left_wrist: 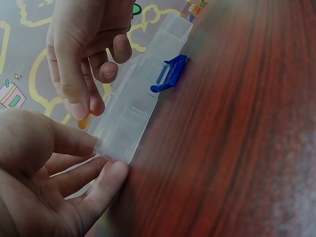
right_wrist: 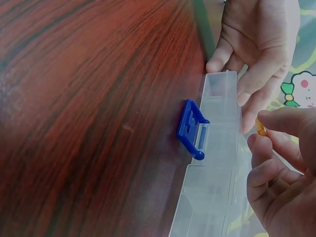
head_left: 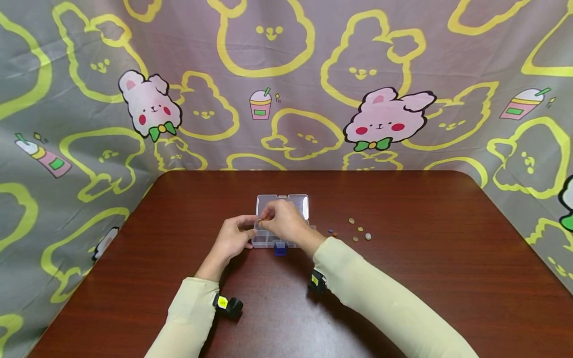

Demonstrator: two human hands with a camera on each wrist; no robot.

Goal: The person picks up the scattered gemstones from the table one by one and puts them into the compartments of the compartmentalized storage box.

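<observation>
A clear plastic box (head_left: pixel 259 244) with compartments stands on the table, its transparent lid (head_left: pixel 304 203) raised at the back and a blue latch (head_left: pixel 280 249) on the front. My left hand (head_left: pixel 233 237) holds the box at its left end, thumb and fingers around the corner. Over the left part of the box, my right hand (head_left: pixel 284 219) pinches a small orange stone (right_wrist: pixel 260 129) between thumb and fingertips. In the left wrist view the orange stone (left_wrist: pixel 84 122) shows just below the right hand's fingertips. Whether anything lies in the compartments, I cannot tell.
Several small stones lie loose on the brown table (head_left: pixel 403 278) right of the box, among them a white one (head_left: pixel 368 236), a tan one (head_left: pixel 351 221) and a blue one (head_left: pixel 330 230). A patterned cloth (head_left: pixel 304 89) hangs behind the table and at its sides.
</observation>
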